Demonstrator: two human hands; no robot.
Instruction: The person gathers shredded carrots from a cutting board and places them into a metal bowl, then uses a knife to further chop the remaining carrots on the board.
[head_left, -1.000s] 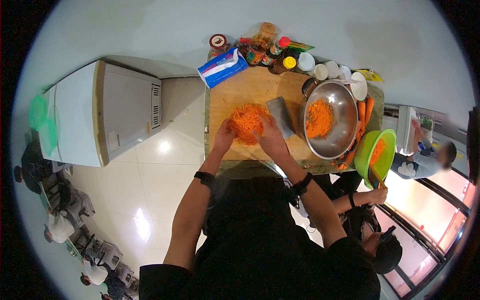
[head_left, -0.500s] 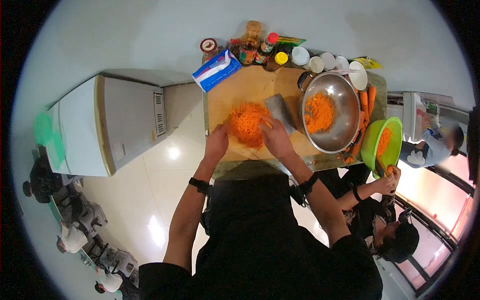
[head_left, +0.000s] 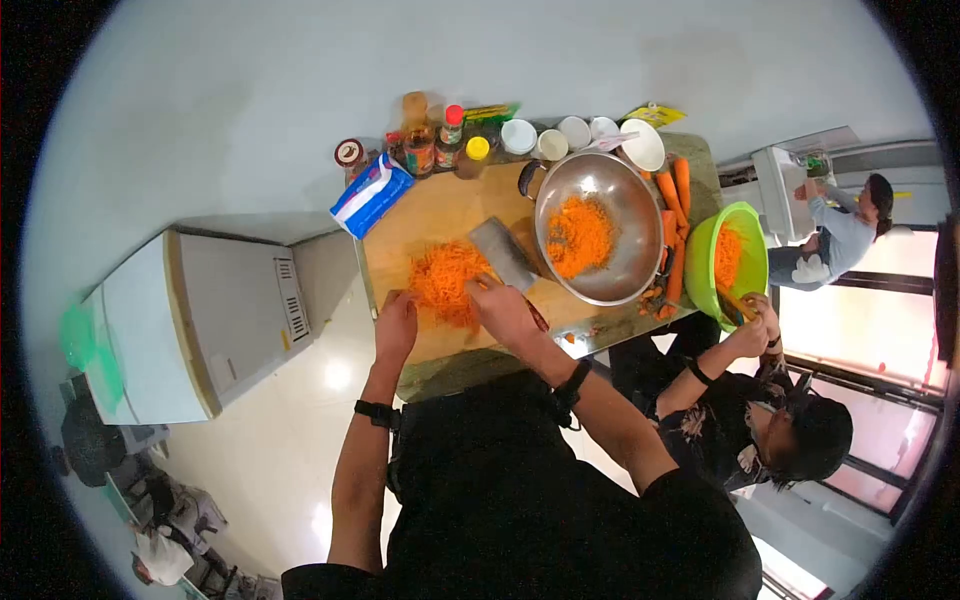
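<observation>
A loose pile of shredded carrot (head_left: 446, 284) lies on the wooden board (head_left: 395, 230). At its lower left edge is my left hand (head_left: 397, 322), fingers bent together; whether shreds are between them I cannot make out. My right hand (head_left: 500, 310) touches the pile's right side with curled fingers, over the handle end of a cleaver. The cleaver's blade (head_left: 503, 254) lies flat on the board just above that hand. To the right stands a steel pan (head_left: 636, 235) with finely chopped carrot (head_left: 581, 237) inside.
Bottles (head_left: 418, 148), a blue tissue pack (head_left: 371, 195) and white bowls (head_left: 643, 146) line the back edge. Whole carrots (head_left: 676, 270) lie right of the pan. A co-worker's hands (head_left: 758, 330) are at a green bowl (head_left: 701, 262). Another person (head_left: 850, 235) stands farther right.
The view has shifted and tilted, so the table appears farther left and lower. My hands stay around the pile, which looks slightly more spread out. The far-right person has an arm raised toward the shelf.
</observation>
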